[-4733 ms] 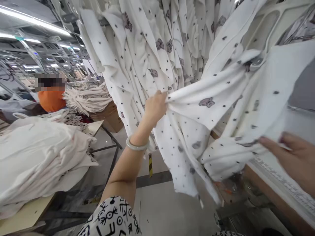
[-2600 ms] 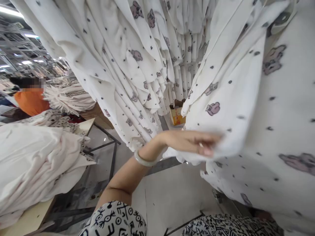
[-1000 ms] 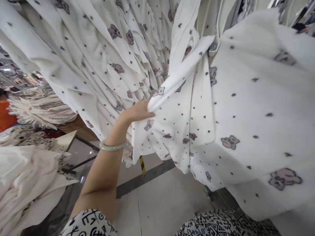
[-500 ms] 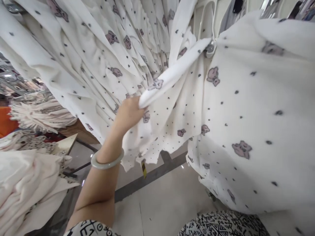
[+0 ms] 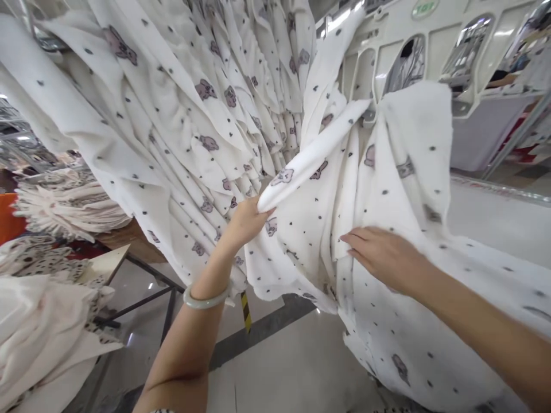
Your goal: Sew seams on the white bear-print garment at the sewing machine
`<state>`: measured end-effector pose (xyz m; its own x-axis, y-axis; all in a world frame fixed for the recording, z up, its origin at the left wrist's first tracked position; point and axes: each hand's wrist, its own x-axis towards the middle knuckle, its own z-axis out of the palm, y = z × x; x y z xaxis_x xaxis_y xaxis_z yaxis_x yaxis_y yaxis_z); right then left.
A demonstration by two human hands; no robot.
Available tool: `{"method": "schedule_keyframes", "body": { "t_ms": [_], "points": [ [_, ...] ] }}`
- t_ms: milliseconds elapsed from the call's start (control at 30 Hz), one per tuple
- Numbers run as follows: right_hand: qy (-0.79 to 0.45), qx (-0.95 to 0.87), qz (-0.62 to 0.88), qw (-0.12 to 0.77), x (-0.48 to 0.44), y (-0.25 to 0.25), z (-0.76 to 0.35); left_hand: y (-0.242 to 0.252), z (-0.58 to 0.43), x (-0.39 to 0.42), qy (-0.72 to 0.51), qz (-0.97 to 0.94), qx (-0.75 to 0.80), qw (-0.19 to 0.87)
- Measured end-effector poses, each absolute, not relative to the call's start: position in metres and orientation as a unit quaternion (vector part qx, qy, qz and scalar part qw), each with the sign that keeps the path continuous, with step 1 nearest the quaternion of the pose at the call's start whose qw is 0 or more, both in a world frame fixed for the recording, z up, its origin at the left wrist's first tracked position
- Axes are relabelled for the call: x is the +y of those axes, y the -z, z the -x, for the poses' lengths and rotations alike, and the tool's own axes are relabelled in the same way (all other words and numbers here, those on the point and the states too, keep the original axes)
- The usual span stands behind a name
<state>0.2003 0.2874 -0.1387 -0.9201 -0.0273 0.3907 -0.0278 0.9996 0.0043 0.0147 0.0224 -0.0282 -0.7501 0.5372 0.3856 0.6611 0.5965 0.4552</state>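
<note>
Many white printed cloth pieces (image 5: pixel 181 126) with small dark dots and grey-pink animal figures hang in a dense row from above. My left hand (image 5: pixel 247 221), a pale bangle on its wrist, grips the rolled edge of one cloth strip (image 5: pixel 314 155) that runs up to a clip on a cream plastic hanger frame (image 5: pixel 413 40). My right hand (image 5: pixel 383 255) lies flat, fingers apart, on the front cloth piece (image 5: pixel 413 310) that drapes down to the right.
A table (image 5: pixel 107 261) at the left carries heaps of pale fabric (image 5: pixel 38 332). More folded stacks (image 5: pixel 69 201) lie behind it. A person's orange garment (image 5: pixel 6 215) shows at the left edge. Grey floor with a dark line and a yellow-black post (image 5: pixel 245 310) lies below.
My right hand has come into view and now rests on the front cloth. The left hand keeps its hold on the strip and has shifted slightly lower and to the right.
</note>
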Motion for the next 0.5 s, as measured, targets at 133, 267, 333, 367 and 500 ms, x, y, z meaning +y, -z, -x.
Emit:
{"method": "schedule_keyframes", "body": {
  "t_ms": [133, 267, 333, 367, 500],
  "points": [
    [0.038, -0.985, 0.094, 0.137, 0.284, 0.145, -0.179, 0.005, -0.011, -0.010, 0.174, 0.258, -0.918, 0.248],
    [0.084, -0.975, 0.175, 0.111, 0.273, 0.152, -0.168, -0.022, -0.016, -0.033, 0.034, 0.157, -0.904, 0.395],
    [0.108, -0.970, 0.192, 0.106, 0.268, 0.154, -0.167, -0.027, -0.017, -0.034, 0.005, 0.142, -0.887, 0.440],
    [0.117, -0.968, 0.196, 0.104, 0.266, 0.154, -0.168, -0.028, -0.017, -0.033, -0.005, 0.142, -0.879, 0.456],
    [0.111, -0.969, 0.193, 0.110, 0.271, 0.160, -0.184, -0.029, -0.006, -0.028, -0.031, 0.159, -0.860, 0.484]
  ]
}}
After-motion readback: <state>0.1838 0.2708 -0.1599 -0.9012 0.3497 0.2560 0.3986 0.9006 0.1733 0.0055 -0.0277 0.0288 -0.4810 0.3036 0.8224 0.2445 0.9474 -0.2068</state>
